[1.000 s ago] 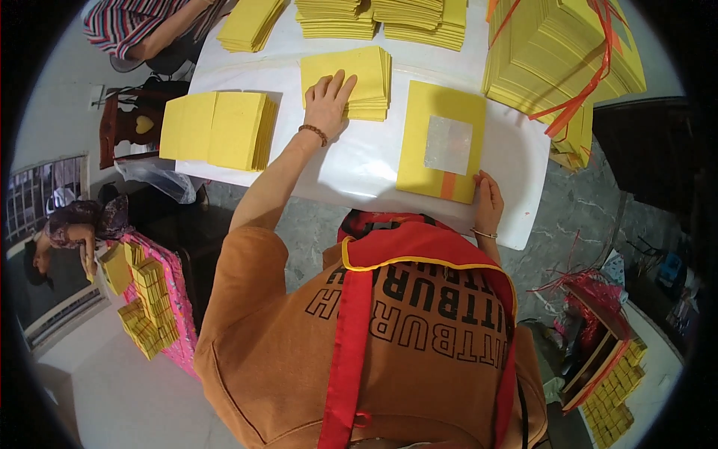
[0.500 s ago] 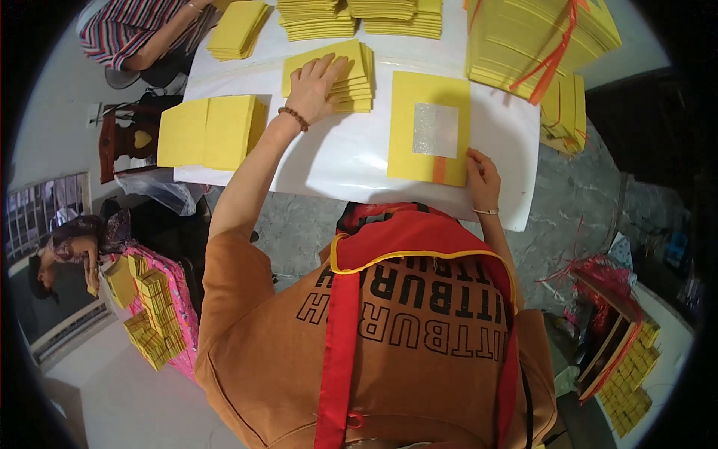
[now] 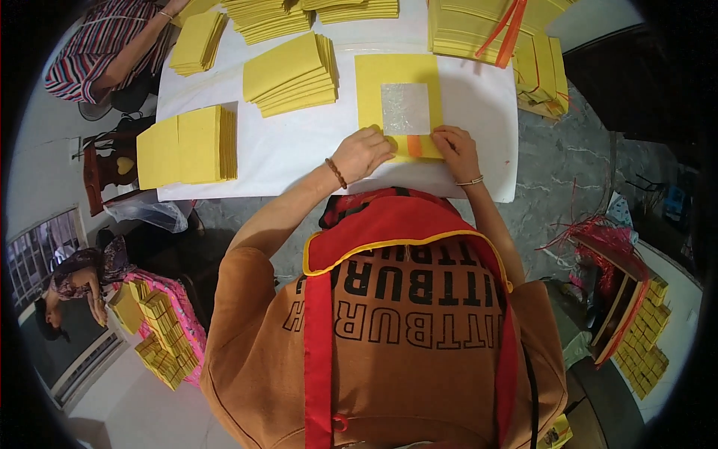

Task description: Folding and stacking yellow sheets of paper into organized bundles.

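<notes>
In front of me a yellow paper sheet (image 3: 398, 69) lies flat on the white-covered table (image 3: 292, 161). A shiny silvery-white square (image 3: 406, 109) covers its middle, and a short orange strip (image 3: 413, 146) runs below that to the near edge. My left hand (image 3: 364, 156) has its fingers curled on the sheet's near left corner. At the near right corner, my right hand (image 3: 458, 153) pinches the edge between thumb and fingers. What lies under my fingertips is hidden. Left of the sheet sits a fanned stack of folded yellow paper (image 3: 290, 73).
More yellow stacks stand at the table's left (image 3: 179, 150) and far side (image 3: 262, 16). A large pile tied with red ribbon (image 3: 479, 34) fills the far right. A person in a striped shirt (image 3: 112, 52) sits far left; another person (image 3: 78, 277) is further left by pink-covered yellow bundles (image 3: 166, 329).
My left hand has left the fanned stack and come right and nearer, onto the sheet's near left corner. My right hand has closed onto the near right corner. The view has shifted slightly.
</notes>
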Demonstrator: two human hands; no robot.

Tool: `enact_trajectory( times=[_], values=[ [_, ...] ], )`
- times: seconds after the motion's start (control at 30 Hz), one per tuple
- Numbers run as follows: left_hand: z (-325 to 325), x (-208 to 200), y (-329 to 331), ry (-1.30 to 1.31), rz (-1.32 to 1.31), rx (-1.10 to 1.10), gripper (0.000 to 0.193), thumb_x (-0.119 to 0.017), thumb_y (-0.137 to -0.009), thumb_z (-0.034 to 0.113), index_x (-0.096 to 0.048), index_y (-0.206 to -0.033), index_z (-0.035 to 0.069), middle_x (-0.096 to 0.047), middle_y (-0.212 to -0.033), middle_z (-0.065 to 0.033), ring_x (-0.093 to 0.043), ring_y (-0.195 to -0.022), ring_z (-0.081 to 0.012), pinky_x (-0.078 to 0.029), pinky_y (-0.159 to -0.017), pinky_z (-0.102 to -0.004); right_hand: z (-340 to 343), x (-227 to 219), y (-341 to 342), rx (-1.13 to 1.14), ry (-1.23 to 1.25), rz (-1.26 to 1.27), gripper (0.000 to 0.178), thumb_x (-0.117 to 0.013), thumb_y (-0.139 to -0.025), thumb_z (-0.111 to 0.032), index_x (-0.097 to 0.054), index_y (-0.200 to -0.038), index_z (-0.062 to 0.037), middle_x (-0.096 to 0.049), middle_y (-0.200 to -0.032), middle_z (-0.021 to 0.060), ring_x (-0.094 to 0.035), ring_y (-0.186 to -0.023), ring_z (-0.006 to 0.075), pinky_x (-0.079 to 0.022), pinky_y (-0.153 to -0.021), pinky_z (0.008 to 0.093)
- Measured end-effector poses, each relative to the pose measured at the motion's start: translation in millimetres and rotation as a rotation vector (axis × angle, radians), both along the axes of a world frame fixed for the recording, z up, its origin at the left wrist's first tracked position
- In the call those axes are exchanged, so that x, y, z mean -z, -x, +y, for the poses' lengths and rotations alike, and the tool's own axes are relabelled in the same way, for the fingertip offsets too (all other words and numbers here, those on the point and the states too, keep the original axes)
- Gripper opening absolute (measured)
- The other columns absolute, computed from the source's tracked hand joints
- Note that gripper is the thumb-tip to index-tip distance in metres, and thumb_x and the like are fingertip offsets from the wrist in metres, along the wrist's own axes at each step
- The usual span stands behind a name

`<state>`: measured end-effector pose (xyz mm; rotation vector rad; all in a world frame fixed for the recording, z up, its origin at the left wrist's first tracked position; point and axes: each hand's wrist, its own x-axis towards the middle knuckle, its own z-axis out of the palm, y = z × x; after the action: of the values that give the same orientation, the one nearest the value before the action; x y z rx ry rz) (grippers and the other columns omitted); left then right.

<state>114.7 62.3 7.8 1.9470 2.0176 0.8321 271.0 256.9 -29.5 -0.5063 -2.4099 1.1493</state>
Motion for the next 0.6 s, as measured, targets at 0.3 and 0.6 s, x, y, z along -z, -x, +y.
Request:
enact_trajectory(
  times=[0.3, 0.6],
  values=[
    [10.3, -5.5, 5.8, 0.062, -0.110, -0.044, 0.013, -0.056, -0.082, 0.012, -0.062, -0.082, 0.000, -0.058, -0.077, -0.0135, -0.056, -0.076, -0.0302, -0.046, -0.068, -0.0380, -0.3, 0.7, 1.7, 0.039, 0.090, -0.007, 0.019, -0.059, -0.081, -0.021, -0.069, -0.083, -0.0051, -0.066, -0.091, 0.0078, -0.060, -0.081, 0.0233, -0.047, -0.073, 0.0316],
    [17.1, -5.1, 12.7, 0.210, -0.302, -0.086, 0.015, -0.057, -0.078, 0.015, -0.064, -0.081, 0.001, -0.060, -0.076, -0.0120, -0.058, -0.071, -0.0263, -0.046, -0.064, -0.0346, -1.2, 0.3, 3.9, 0.072, 0.116, -0.027, 0.022, -0.057, -0.083, -0.023, -0.069, -0.083, -0.0052, -0.067, -0.090, 0.0081, -0.060, -0.081, 0.0228, -0.047, -0.074, 0.0316]
  ],
)
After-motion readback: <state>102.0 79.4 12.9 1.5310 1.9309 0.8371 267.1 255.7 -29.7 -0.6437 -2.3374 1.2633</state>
